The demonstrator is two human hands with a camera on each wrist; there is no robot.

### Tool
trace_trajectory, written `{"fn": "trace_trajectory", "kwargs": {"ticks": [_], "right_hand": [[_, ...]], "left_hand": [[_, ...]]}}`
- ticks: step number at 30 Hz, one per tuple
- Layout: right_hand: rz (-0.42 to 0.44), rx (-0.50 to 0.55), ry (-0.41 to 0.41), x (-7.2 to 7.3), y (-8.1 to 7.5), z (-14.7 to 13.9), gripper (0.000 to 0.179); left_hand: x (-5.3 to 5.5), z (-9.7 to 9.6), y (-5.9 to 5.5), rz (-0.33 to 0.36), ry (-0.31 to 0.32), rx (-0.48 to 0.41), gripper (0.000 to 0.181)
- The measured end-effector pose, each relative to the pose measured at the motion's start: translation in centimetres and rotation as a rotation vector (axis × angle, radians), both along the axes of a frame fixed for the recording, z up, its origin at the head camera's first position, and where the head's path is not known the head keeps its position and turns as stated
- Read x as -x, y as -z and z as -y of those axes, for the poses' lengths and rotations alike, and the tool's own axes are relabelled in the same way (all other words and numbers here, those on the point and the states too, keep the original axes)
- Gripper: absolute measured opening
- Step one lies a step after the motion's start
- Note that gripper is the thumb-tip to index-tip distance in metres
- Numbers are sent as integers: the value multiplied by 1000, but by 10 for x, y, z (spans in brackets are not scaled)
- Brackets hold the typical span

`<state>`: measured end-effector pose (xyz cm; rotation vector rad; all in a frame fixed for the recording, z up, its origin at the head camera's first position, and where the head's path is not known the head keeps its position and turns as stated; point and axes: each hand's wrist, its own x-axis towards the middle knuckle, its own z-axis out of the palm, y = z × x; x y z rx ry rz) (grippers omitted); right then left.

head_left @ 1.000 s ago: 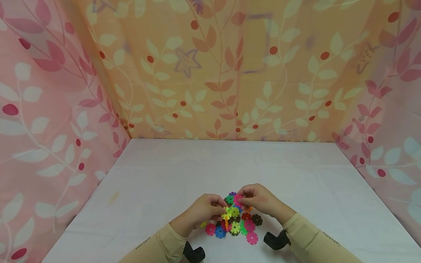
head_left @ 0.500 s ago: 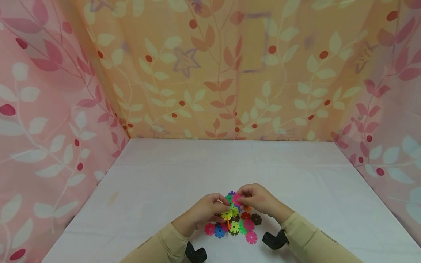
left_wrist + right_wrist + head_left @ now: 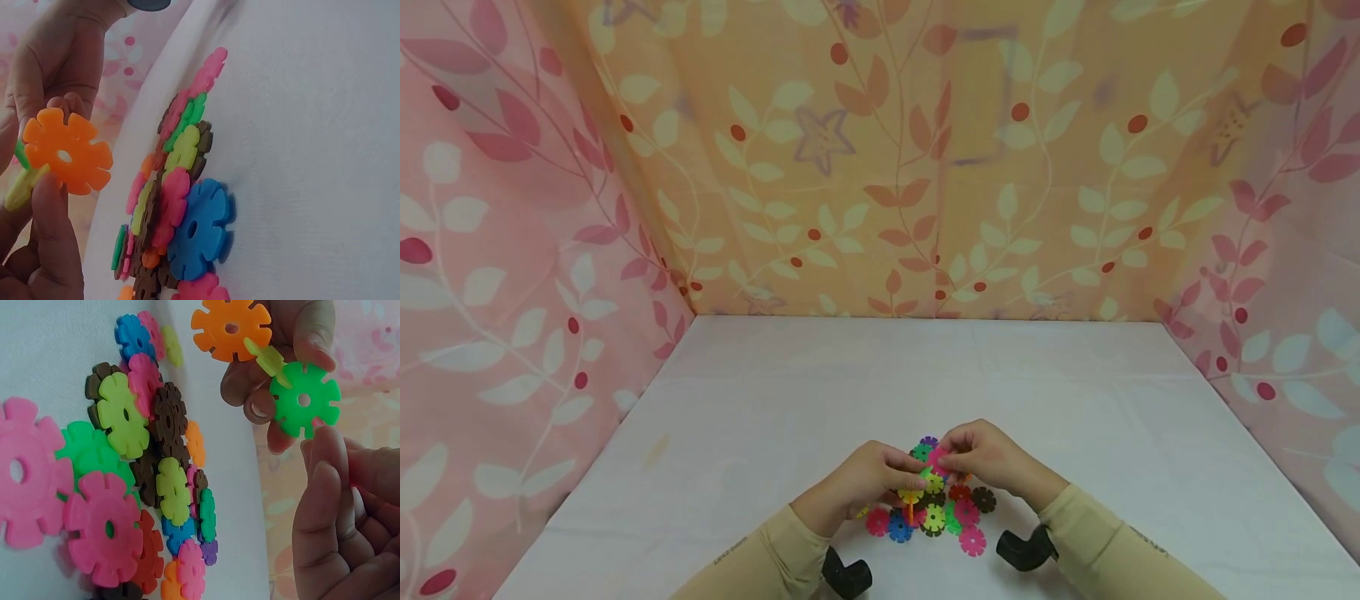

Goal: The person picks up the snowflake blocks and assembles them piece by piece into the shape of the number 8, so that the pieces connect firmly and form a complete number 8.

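My left hand (image 3: 868, 482) pinches a short joined row of notched plastic flower discs. The row runs from an orange disc (image 3: 212, 328) through a yellow disc (image 3: 270, 361), turned edge-on, to a green disc (image 3: 289, 403). Between thumb and fingers, my right hand (image 3: 988, 454) holds a pink disc (image 3: 937, 458). In the right wrist view those fingers cover nearly all of it, and a sliver of pink shows right at the green disc's lower edge. Both hands are close together over a pile of loose discs, among them a blue disc (image 3: 209, 234).
The loose discs, such as a dark brown one (image 3: 983, 500) and a pink one (image 3: 973, 541), lie overlapping on the white-covered table (image 3: 760, 383). Black wrist mounts (image 3: 1026, 548) hang under both forearms. Patterned curtains (image 3: 880, 167) stand behind and at both sides.
My left fingers have shifted slightly right, bringing the joined discs up to the pink one. My right hand stays nearly in place, and the loose pile has not moved.
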<state>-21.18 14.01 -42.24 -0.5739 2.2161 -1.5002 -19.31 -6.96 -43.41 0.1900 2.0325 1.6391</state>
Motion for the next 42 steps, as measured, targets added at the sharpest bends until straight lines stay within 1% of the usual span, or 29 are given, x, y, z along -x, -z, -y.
{"fn": "trace_trajectory", "kwargs": {"ticks": [7,11,15,18,21,25,27,31,34,36,39,42], "right_hand": [[-8,-13,8,-1,-2,2,13],[-9,23,9,-2,-4,5,15],[7,70,21,-2,-3,9,17],[6,74,39,-2,-2,11,21],[4,55,45,-1,-2,12,25],[17,36,26,0,-3,10,26],[22,33,11,0,-4,10,28],[36,39,-3,0,-6,9,31],[48,50,-10,0,-7,9,31],[53,53,-15,1,-6,7,29],[21,22,-15,5,-6,2,26],[-28,-45,13,12,-5,-6,24]], "left_hand": [[0,1,0,-14,12,15,24],[1,3,-1,-41,11,14,25],[2,4,-2,-46,-5,-9,24],[3,4,-2,-33,-11,-35,23],[3,2,0,-7,-1,-53,24],[4,0,1,18,29,-40,26],[5,-1,2,27,40,-43,31],[5,-4,4,56,16,-56,40],[3,-7,5,70,-19,-72,39],[3,-7,6,72,-26,-83,37],[3,-7,6,67,-25,-75,37],[3,-5,4,65,-26,-50,38]]}}
